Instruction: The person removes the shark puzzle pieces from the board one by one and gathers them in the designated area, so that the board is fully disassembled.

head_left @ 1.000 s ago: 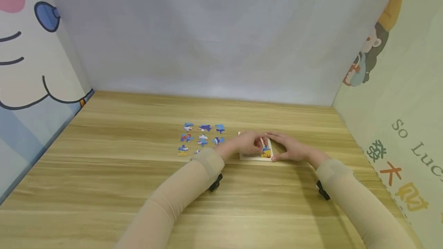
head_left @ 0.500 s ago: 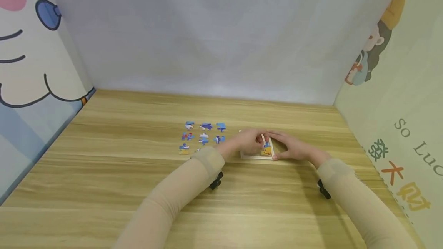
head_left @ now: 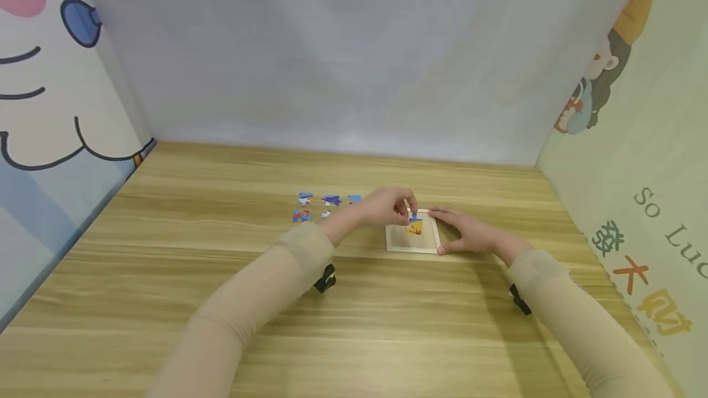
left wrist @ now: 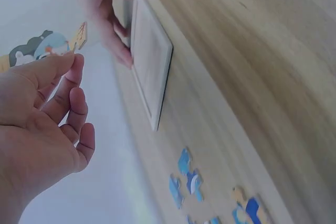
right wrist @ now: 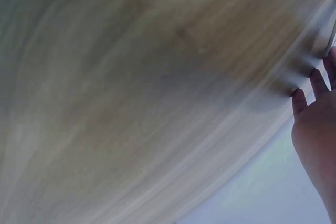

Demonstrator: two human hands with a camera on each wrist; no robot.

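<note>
Between thumb and fingertips, my left hand (head_left: pixel 387 206) pinches a yellow-and-blue jigsaw piece (head_left: pixel 415 226). In the head view the piece overlaps the far right part of a square wooden puzzle tray (head_left: pixel 397 240). The left wrist view has the jigsaw piece (left wrist: pixel 80 36) held up away from the tray (left wrist: pixel 150 59), whose visible inside is bare. My right hand (head_left: pixel 467 234) holds the tray by its right side, thumb at the near corner and fingers at the far one. Only some fingers of the right hand (right wrist: pixel 315 106) show in the right wrist view.
Left of the tray, loose jigsaw pieces (head_left: pixel 332 200) lie in rows on the wooden table (head_left: pixel 354 324), some hidden by the left arm. More loose pieces (left wrist: pixel 193 184) show in the left wrist view. A pale backdrop (head_left: pixel 343 54) stands behind the table, with printed panels at both sides.
My left hand has risen and moved slightly back from the tray with the piece in its fingers, uncovering more of the tray. The right hand stays at the tray's right side.
</note>
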